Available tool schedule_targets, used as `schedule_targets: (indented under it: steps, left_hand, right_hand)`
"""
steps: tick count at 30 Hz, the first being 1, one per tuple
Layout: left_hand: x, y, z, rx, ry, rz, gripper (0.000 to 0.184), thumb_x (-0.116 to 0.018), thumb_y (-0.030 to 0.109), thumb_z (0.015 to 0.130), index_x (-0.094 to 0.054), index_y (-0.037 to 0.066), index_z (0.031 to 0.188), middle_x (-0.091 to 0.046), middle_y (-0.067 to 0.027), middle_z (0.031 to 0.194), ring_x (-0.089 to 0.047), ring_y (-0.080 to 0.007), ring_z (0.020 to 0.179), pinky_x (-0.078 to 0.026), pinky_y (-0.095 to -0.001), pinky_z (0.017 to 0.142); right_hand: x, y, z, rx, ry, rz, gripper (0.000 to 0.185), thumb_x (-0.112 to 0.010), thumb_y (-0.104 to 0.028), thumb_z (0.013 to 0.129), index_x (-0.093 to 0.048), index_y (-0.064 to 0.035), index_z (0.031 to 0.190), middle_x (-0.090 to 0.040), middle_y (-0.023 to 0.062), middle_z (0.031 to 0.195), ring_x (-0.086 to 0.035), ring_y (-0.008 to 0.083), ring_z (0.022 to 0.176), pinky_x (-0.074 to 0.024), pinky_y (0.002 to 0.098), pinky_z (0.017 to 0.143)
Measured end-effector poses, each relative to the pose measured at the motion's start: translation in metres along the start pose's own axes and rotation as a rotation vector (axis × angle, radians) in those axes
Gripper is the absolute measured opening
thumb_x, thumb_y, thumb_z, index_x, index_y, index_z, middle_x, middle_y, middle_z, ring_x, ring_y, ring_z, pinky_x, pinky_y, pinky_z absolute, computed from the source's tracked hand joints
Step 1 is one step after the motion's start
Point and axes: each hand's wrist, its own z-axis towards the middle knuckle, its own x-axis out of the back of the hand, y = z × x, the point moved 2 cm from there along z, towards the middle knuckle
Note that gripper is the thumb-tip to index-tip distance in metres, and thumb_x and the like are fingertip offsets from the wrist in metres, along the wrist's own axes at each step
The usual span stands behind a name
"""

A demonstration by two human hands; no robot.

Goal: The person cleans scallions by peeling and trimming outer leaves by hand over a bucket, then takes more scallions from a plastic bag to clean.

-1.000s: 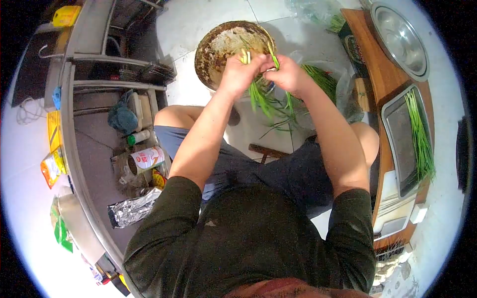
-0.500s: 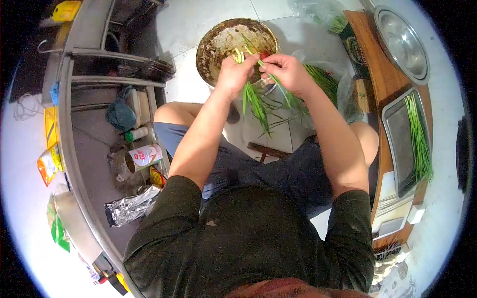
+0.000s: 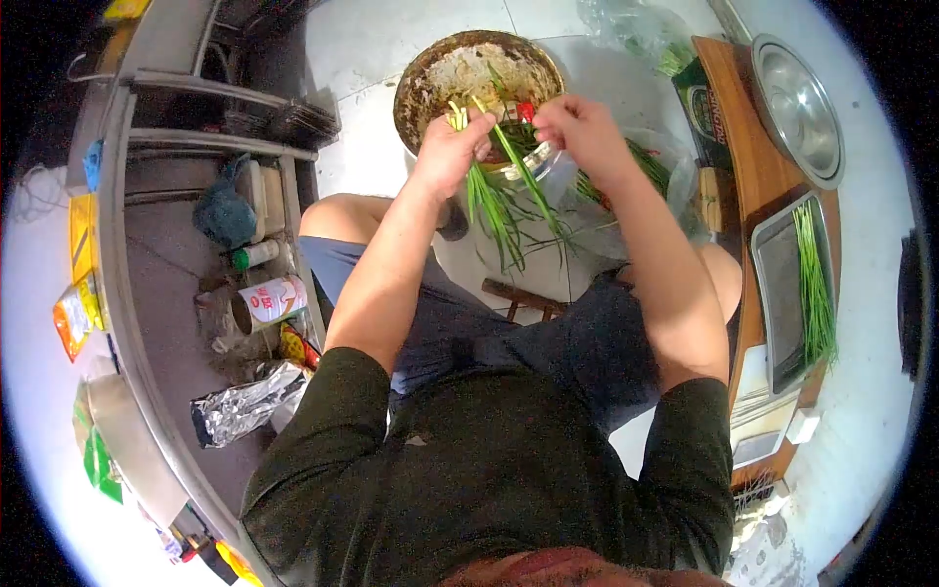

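My left hand [image 3: 452, 155] is closed around a bunch of green stalks [image 3: 497, 217], pale cut-looking ends up and leafy tips hanging down. One longer stalk slants down to the right from its fingertips. To the right, my right hand [image 3: 579, 132] has its thumb and fingers pinched together; whatever lies between them is too small to make out. Both hands are over the near edge of a round, stained pan [image 3: 430, 83]. Something red [image 3: 526, 112] shows beside my right fingertips. More green stalks [image 3: 648, 168] lie in a clear plastic bag behind my right forearm.
On the wooden board [image 3: 732, 108] at the right are a steel bowl [image 3: 804, 112] and a metal tray [image 3: 780, 303] with green stalks. A shelf [image 3: 161, 293] at the left holds a can [image 3: 274, 299] and crumpled foil [image 3: 249, 399]. A small wooden stool [image 3: 511, 292] shows between the knees.
My right hand has let go of the stalk and moved up and right, away from my left hand. The bunch stays in my left hand. The whole view has shifted slightly.
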Motion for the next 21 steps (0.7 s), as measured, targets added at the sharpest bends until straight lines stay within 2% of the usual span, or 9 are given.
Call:
schedule_targets:
  steps: [4,7,8,10,11,14,16,17,21]
  left_hand:
    - [0.01,-0.001,-0.006,0.022,0.03,-0.053,0.018,-0.061,0.008,0.092,-0.052,0.008,0.076,-0.047,0.0032,0.063,-0.041,-0.008,0.052,-0.034,-0.0253,0.049]
    - [0.012,0.002,-0.009,0.013,0.051,-0.027,0.016,-0.061,0.009,0.093,-0.054,0.007,0.078,-0.046,0.0037,0.062,-0.039,-0.0074,0.051,-0.033,-0.0253,0.049]
    - [0.015,0.0,-0.008,0.029,0.061,0.011,0.014,-0.061,0.009,0.092,-0.055,0.007,0.079,-0.047,0.0035,0.062,-0.04,-0.0077,0.052,-0.034,-0.0255,0.049]
    - [0.015,-0.004,-0.011,0.029,0.058,0.028,0.015,-0.062,0.01,0.091,-0.056,0.008,0.078,-0.049,0.0031,0.062,-0.042,-0.0082,0.052,-0.034,-0.0258,0.049]
    - [0.012,0.004,-0.014,0.057,0.099,0.123,0.015,-0.062,0.011,0.09,-0.055,0.009,0.077,-0.049,0.003,0.062,-0.043,-0.0083,0.053,-0.034,-0.0258,0.049]
    - [0.006,0.022,-0.03,0.156,0.256,0.215,0.016,-0.063,0.013,0.089,-0.054,0.01,0.076,-0.048,0.0044,0.061,-0.042,-0.0075,0.052,-0.031,-0.0252,0.048]
    - [0.013,0.009,-0.02,0.075,0.116,0.09,0.017,-0.063,0.013,0.089,-0.054,0.01,0.075,-0.046,0.0047,0.06,-0.04,-0.0077,0.051,-0.031,-0.0256,0.048]
    - [0.015,0.004,-0.016,0.047,0.082,0.062,0.019,-0.063,0.012,0.089,-0.053,0.009,0.074,-0.045,0.0041,0.059,-0.039,-0.0081,0.05,-0.031,-0.026,0.048]
    - [0.004,0.018,-0.019,0.034,0.091,0.028,0.02,-0.063,0.012,0.089,-0.053,0.008,0.073,-0.047,0.0029,0.059,-0.041,-0.0088,0.05,-0.033,-0.0256,0.049]
  right_hand:
    - [0.007,-0.079,0.005,0.268,0.09,0.053,0.033,-0.053,-0.031,0.096,-0.065,-0.0008,0.09,-0.066,0.0047,0.083,-0.064,0.0152,0.074,-0.0496,0.0277,0.074]
    - [-0.002,-0.127,0.012,0.63,0.241,0.001,0.034,-0.05,-0.033,0.096,-0.062,-0.0007,0.097,-0.066,0.0085,0.092,-0.064,0.018,0.082,-0.0506,0.0318,0.082]
    - [-0.01,-0.111,0.03,0.7,0.331,-0.29,0.04,-0.046,-0.038,0.096,-0.059,-0.0001,0.102,-0.064,0.0096,0.098,-0.061,0.0188,0.088,-0.0473,0.0326,0.085]
    - [-0.016,-0.025,0.06,0.45,0.4,-1.091,0.054,-0.037,-0.047,0.095,-0.053,0.0011,0.113,-0.06,0.0118,0.11,-0.055,0.0205,0.1,-0.0409,0.0342,0.093]
    - [-0.013,-0.002,0.063,0.365,0.345,-1.056,0.061,-0.033,-0.052,0.095,-0.05,0.0017,0.118,-0.057,0.0129,0.116,-0.053,0.0213,0.106,-0.0377,0.035,0.097]
    - [-0.014,-0.012,0.061,0.024,-0.136,0.091,0.083,-0.02,-0.066,0.093,-0.042,0.0035,0.135,-0.051,0.0162,0.133,-0.044,0.0239,0.125,-0.0281,0.0374,0.109]
    - [-0.019,-0.053,0.052,-0.041,-0.281,0.575,0.096,-0.013,-0.073,0.092,-0.038,0.0073,0.139,-0.05,0.0178,0.137,-0.045,0.0243,0.127,-0.0279,0.0372,0.111]
    - [-0.021,-0.055,0.051,-0.041,-0.3,0.572,0.1,-0.011,-0.074,0.091,-0.038,0.011,0.137,-0.048,0.0168,0.14,-0.039,0.0237,0.132,-0.0217,0.0367,0.114]
    - [-0.032,-0.058,0.042,0.003,-0.427,0.629,0.104,-0.012,-0.079,0.087,-0.039,0.0077,0.139,-0.041,0.0156,0.146,-0.029,0.0236,0.139,-0.0113,0.0407,0.116]
